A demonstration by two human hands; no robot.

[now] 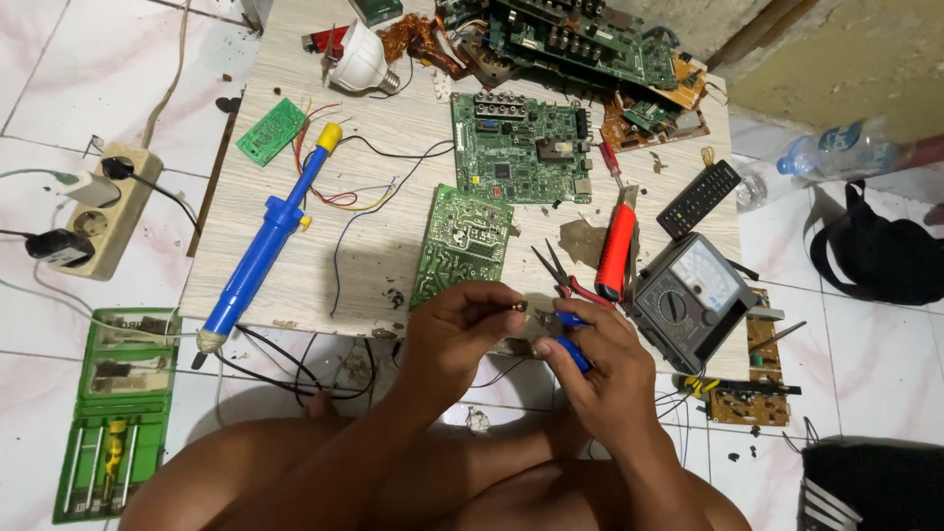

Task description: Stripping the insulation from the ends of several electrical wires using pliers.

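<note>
An improvised electronics repair spot in a home: a low wooden surface [295, 265] sits on a white tiled floor [59, 59], strewn with circuit boards [521, 147], a blue desoldering pump [261, 246], a multimeter [688, 295], cutters, loose wires and a bulb [359, 61]. A power strip [98, 211] and screwdriver set [118, 413] lie on the tiles.

Bare arms, hands, knees; no sleeves.

Even, soft indoor light, sharp at centre.
Mild glare on the white floor tiles [59, 59]; a faint shadow under the low table [295, 285]; edges bend slightly with wide-angle distortion.
</note>
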